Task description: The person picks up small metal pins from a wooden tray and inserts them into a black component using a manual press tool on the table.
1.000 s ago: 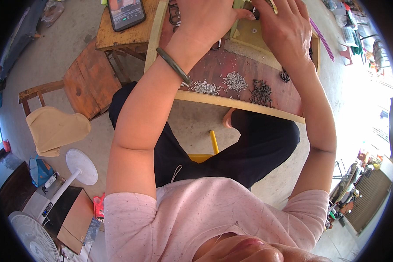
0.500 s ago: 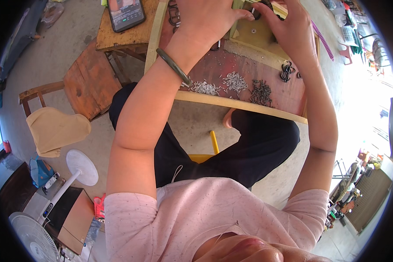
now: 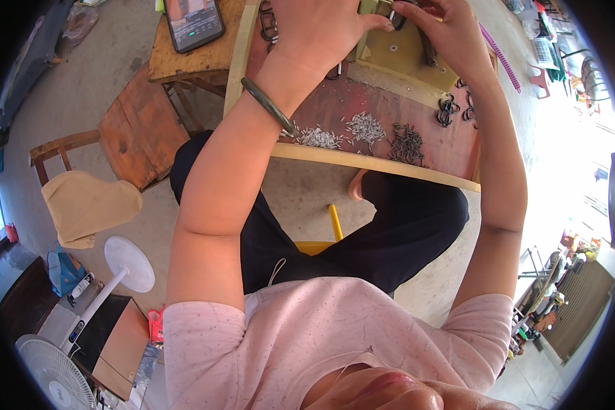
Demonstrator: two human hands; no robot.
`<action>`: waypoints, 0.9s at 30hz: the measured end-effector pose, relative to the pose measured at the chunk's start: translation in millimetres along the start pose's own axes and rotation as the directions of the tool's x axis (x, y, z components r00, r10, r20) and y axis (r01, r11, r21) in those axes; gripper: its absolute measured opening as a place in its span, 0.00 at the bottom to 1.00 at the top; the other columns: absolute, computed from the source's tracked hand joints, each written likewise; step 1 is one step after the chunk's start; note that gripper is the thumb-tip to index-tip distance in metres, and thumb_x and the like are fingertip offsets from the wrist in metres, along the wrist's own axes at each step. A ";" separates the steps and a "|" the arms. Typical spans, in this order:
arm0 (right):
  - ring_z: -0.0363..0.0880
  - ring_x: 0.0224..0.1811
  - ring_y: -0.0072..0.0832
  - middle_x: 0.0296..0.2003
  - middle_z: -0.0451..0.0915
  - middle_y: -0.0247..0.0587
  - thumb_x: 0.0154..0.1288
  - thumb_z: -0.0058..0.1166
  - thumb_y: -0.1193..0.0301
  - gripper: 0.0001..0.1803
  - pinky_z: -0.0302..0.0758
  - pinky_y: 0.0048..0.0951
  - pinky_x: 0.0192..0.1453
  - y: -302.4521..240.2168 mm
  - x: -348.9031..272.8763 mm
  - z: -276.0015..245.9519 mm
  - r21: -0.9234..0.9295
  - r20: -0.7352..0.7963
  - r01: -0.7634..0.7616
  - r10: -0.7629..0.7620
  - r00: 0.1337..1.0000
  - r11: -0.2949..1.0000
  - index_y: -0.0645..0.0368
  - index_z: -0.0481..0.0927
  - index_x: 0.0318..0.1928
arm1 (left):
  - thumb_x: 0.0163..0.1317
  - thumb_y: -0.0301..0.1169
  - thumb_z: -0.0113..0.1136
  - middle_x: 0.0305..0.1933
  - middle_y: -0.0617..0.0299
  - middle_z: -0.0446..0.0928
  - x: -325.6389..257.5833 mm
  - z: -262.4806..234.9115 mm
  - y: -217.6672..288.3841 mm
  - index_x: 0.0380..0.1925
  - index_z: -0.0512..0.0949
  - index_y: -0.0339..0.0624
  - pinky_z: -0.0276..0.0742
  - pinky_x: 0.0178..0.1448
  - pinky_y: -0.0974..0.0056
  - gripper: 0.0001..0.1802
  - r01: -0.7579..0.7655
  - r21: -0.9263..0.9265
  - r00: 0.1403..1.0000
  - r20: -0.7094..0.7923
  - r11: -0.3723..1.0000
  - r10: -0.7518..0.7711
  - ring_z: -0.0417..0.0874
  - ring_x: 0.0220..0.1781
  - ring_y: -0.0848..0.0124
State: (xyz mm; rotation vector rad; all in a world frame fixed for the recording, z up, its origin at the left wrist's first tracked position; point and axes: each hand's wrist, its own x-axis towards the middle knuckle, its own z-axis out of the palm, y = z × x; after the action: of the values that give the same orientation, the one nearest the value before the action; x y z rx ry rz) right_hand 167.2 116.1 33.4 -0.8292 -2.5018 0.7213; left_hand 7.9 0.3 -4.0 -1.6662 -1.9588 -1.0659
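Observation:
At the top edge, my left hand reaches over a greenish-yellow metal fixture. Its thumb stretches toward a dark metal loop with a shiny silver part, while its other fingers are cut off or hidden. On the fixture's other side, my right hand is bent, thumb and fingers closing at that loop. Another dark piece shows beneath the right fingers; its kind is unclear. Along the near tray edge lie heaps of small silver pins and dark pins. Black carabiner-like loops lie right of the fixture.
The reddish work tray has a raised wooden rim. More black loops lie at its left. A phone rests on a wooden table. A purple coil hangs beyond the right rim. My legs are below the tray.
My right hand has shifted slightly, uncovering more of the dark piece under its fingers and the black loops at the right. My left hand has moved only a little left.

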 end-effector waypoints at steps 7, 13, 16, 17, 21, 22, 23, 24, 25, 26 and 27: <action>0.86 0.41 0.36 0.38 0.86 0.50 0.63 0.67 0.74 0.13 0.81 0.36 0.48 13.5 -2.5 11.3 0.010 -0.073 0.016 -0.015 0.997 1.000 0.68 0.84 0.46 | 0.41 0.45 0.85 0.46 0.56 0.78 0.1 -0.8 -0.3 0.44 0.77 0.43 0.62 0.68 0.49 0.34 -0.026 -0.001 0.999 -0.029 1.000 0.026 0.76 0.57 0.58; 0.86 0.41 0.35 0.39 0.86 0.50 0.65 0.66 0.74 0.12 0.81 0.36 0.49 16.2 -2.2 8.8 0.071 -0.080 -0.017 0.023 0.997 0.997 0.67 0.83 0.47 | 0.41 0.47 0.84 0.54 0.53 0.76 -0.7 -1.4 2.3 0.54 0.75 0.42 0.59 0.73 0.46 0.41 0.000 0.021 0.999 0.048 1.000 -0.001 0.73 0.64 0.56; 0.86 0.39 0.32 0.37 0.86 0.49 0.67 0.65 0.73 0.11 0.81 0.36 0.46 7.1 0.1 6.3 0.149 -0.372 0.278 -0.207 0.905 0.949 0.65 0.84 0.47 | 0.43 0.48 0.84 0.66 0.51 0.71 -3.0 -3.2 6.0 0.63 0.71 0.41 0.54 0.79 0.43 0.48 -0.050 0.074 0.999 0.004 0.996 0.049 0.66 0.74 0.52; 0.86 0.39 0.32 0.37 0.86 0.49 0.67 0.65 0.73 0.11 0.81 0.36 0.46 1.6 -5.7 4.1 0.145 -0.377 0.280 -0.209 0.902 0.949 0.65 0.84 0.47 | 0.43 0.49 0.83 0.71 0.50 0.66 -2.9 -3.6 7.0 0.67 0.69 0.41 0.50 0.82 0.40 0.52 -0.091 0.113 0.994 -0.045 0.989 0.096 0.61 0.78 0.50; 0.86 0.35 0.43 0.34 0.85 0.54 0.69 0.60 0.72 0.09 0.81 0.42 0.40 -28.0 -24.2 6.0 -0.226 -0.307 0.125 -0.193 0.932 0.966 0.60 0.86 0.47 | 0.45 0.49 0.83 0.77 0.50 0.60 -7.0 1.7 6.7 0.72 0.65 0.42 0.47 0.83 0.38 0.56 -0.061 0.186 0.997 -0.033 0.981 0.068 0.54 0.82 0.48; 0.86 0.34 0.48 0.33 0.85 0.56 0.69 0.58 0.72 0.09 0.80 0.45 0.39 -23.4 -26.1 9.8 -0.374 -0.188 0.147 -0.230 0.955 0.916 0.58 0.86 0.46 | 0.45 0.48 0.82 0.76 0.49 0.61 -9.0 3.1 5.1 0.71 0.65 0.41 0.49 0.83 0.38 0.55 -0.028 0.105 0.999 -0.014 0.994 0.029 0.55 0.82 0.48; 0.86 0.34 0.48 0.33 0.85 0.56 0.69 0.58 0.72 0.09 0.80 0.45 0.39 -19.9 -29.5 11.7 -0.373 -0.191 0.143 -0.227 0.955 0.917 0.58 0.86 0.46 | 0.46 0.48 0.82 0.74 0.48 0.63 -10.3 4.3 4.0 0.70 0.66 0.41 0.51 0.82 0.39 0.53 0.008 0.023 1.000 0.008 1.000 -0.008 0.56 0.81 0.47; 0.86 0.34 0.49 0.33 0.85 0.56 0.69 0.57 0.72 0.08 0.80 0.45 0.38 -17.9 -31.3 13.6 -0.334 -0.228 0.095 -0.178 0.957 0.938 0.59 0.85 0.45 | 0.46 0.48 0.82 0.74 0.48 0.63 -10.5 4.6 3.0 0.70 0.66 0.41 0.51 0.82 0.39 0.53 0.008 0.024 1.000 0.009 1.000 -0.008 0.56 0.81 0.47; 0.85 0.33 0.50 0.32 0.85 0.56 0.68 0.57 0.73 0.08 0.80 0.46 0.38 -16.2 -32.8 14.8 -0.293 -0.262 0.047 -0.128 0.957 0.955 0.59 0.84 0.44 | 0.48 0.45 0.82 0.72 0.49 0.65 -10.6 4.8 2.1 0.67 0.69 0.41 0.53 0.82 0.42 0.48 -0.014 -0.014 1.000 0.021 1.000 0.014 0.58 0.80 0.48; 0.85 0.33 0.51 0.31 0.85 0.56 0.68 0.56 0.73 0.07 0.79 0.46 0.38 -15.1 -33.9 15.5 -0.250 -0.293 0.001 -0.076 0.953 0.968 0.59 0.84 0.43 | 0.49 0.42 0.81 0.69 0.50 0.68 -10.7 4.3 1.0 0.64 0.72 0.41 0.56 0.81 0.44 0.43 -0.034 -0.053 0.999 0.032 0.998 0.036 0.61 0.79 0.48; 0.85 0.33 0.51 0.31 0.85 0.56 0.68 0.56 0.73 0.07 0.79 0.46 0.38 -14.5 -36.6 15.5 -0.248 -0.291 0.002 -0.077 0.954 0.969 0.59 0.84 0.43 | 0.49 0.42 0.81 0.69 0.50 0.68 -9.7 0.8 0.2 0.64 0.72 0.41 0.56 0.81 0.44 0.43 -0.032 -0.051 0.999 0.033 0.998 0.034 0.61 0.79 0.48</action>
State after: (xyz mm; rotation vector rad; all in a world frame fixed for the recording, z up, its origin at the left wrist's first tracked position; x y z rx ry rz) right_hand 180.2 77.4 22.0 -0.8944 -2.3492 0.2488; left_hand 10.6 -5.7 -11.1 -1.7481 -1.9338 -1.0905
